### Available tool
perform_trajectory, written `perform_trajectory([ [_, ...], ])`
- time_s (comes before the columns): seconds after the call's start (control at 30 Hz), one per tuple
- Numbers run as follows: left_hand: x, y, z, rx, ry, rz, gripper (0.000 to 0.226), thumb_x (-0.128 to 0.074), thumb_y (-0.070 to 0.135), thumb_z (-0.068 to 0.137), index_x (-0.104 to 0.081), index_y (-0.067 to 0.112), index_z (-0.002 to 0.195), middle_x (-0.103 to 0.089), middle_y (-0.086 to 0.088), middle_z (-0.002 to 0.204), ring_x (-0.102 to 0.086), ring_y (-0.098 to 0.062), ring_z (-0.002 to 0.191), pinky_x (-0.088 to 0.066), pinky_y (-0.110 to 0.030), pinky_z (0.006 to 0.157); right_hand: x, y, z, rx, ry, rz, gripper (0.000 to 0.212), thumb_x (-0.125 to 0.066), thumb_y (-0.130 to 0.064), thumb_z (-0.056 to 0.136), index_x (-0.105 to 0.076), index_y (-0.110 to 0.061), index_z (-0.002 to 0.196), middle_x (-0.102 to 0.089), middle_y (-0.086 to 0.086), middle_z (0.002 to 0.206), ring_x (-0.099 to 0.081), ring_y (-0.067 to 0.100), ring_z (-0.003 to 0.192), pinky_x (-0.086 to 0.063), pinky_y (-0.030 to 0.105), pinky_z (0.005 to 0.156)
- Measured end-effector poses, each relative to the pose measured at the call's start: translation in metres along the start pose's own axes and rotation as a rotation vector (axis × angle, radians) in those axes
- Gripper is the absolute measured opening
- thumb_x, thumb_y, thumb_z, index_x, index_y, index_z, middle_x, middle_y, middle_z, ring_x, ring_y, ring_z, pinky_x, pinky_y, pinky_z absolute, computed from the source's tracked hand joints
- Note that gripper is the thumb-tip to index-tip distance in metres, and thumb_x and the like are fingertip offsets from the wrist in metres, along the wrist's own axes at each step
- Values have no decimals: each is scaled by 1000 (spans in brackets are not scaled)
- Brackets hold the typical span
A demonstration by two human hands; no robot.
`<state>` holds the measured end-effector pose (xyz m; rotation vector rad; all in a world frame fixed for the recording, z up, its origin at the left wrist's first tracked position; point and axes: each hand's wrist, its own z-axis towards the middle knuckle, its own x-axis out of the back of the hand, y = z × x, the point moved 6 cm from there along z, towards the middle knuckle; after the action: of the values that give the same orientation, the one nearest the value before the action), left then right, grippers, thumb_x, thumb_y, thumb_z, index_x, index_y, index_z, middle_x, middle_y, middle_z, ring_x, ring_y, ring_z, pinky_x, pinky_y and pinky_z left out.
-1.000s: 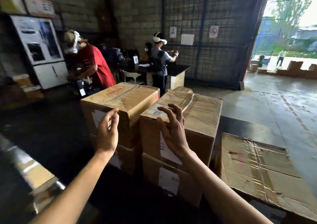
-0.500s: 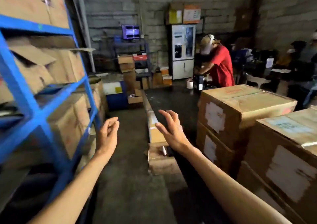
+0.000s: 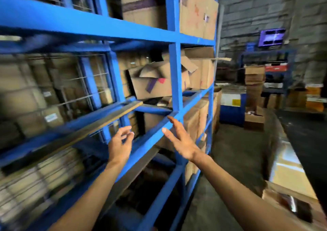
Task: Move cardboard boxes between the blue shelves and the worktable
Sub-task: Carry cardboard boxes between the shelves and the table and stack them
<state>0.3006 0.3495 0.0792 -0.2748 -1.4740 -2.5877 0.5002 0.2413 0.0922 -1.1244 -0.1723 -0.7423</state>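
Note:
The blue shelves fill the left and middle of the head view, blurred by motion. A battered cardboard box with torn flaps lies tilted on the middle shelf. Another cardboard box stands on the top shelf, and a further box sits on the lower shelf. My left hand is raised in front of the shelf rail, fingers loosely curled, holding nothing. My right hand is beside it with fingers spread and straight, also holding nothing. Neither hand touches a box.
Wire mesh backs the left shelf bays, with more boxes behind it. A stack of cardboard boxes and a blue bin stand at the far end of the concrete aisle. The dark worktable edge runs along the right.
The view has swung left from the stacked boxes on the worktable to face the blue shelves. Both hands stay raised and hold nothing throughout.

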Motion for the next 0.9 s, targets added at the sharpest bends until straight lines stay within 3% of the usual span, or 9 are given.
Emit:
perform_trajectory([
  [0.13, 92, -27, 8, 8, 242, 55, 17, -61, 6, 92, -68, 8, 106, -67, -1, 103, -62, -19, 99, -44, -25, 91, -89, -33, 35, 83, -146, 129, 65, -46, -69, 91, -26, -47, 149, -34, -19, 149, -40, 6, 136, -21, 48, 121],
  [0.23, 156, -37, -1, -11, 402, 186, 17, -61, 5, 91, -67, 7, 107, -64, 0, 104, -60, -13, 91, -41, -12, 86, -150, -63, 51, 150, -223, 248, 78, -43, -81, 83, -29, -42, 149, -33, -16, 155, -31, 5, 144, -23, 48, 121],
  [0.33, 210, -39, -8, -59, 545, 246, 16, -62, 1, 89, -66, 0, 105, -62, -4, 100, -60, -20, 90, -38, -6, 78, -200, -96, 60, 178, -317, 338, 82, -48, -73, 86, -31, -27, 151, -36, -15, 150, -32, 6, 143, -24, 42, 122],
  [0.43, 259, -53, -18, -3, 637, 310, 19, -61, 12, 90, -63, 4, 107, -65, -11, 101, -61, -28, 94, -41, -27, 81, -243, -120, 66, 166, -422, 409, 67, -54, -51, 95, -32, -21, 151, -38, 1, 154, -36, 19, 144, -30, 33, 118],
  [0.53, 304, -62, -27, 46, 734, 342, 29, -55, 27, 89, -58, 10, 112, -62, -13, 105, -57, -29, 100, -47, -43, 89, -282, -149, 71, 228, -578, 424, 59, -50, -31, 102, -26, -16, 155, -32, 5, 158, -33, 18, 144, -30, 17, 108],
  [0.63, 343, -66, -36, 121, 867, 295, 36, -55, 38, 86, -53, 19, 116, -62, -10, 109, -58, -31, 104, -47, -52, 94, -306, -178, 75, 296, -629, 462, 60, -51, -34, 102, -27, -19, 155, -40, 10, 153, -38, 14, 139, -30, 27, 113],
  [0.73, 374, -105, -48, 273, 919, 184, 48, -55, 59, 80, -48, 31, 118, -59, -14, 121, -55, -34, 116, -45, -54, 99, -326, -208, 77, 370, -689, 487, 59, -53, -30, 102, -28, -17, 154, -36, 6, 156, -35, 13, 141, -26, 18, 109],
  [0.8, 385, -127, -59, 361, 933, 133, 64, -55, 77, 74, -43, 41, 125, -54, -9, 136, -49, -31, 127, -40, -53, 107, -338, -231, 81, 456, -687, 502, 61, -57, -29, 100, -30, -16, 154, -35, 5, 157, -32, 12, 143, -26, 22, 114],
  [0.9, 381, -106, -62, 406, 949, 106, 69, -51, 69, 84, -33, 38, 143, -46, -2, 146, -44, -25, 134, -33, -49, 114, -354, -270, 91, 584, -663, 508, 65, -60, -34, 97, -34, -13, 152, -37, 7, 155, -32, 11, 143, -26, 31, 119],
])
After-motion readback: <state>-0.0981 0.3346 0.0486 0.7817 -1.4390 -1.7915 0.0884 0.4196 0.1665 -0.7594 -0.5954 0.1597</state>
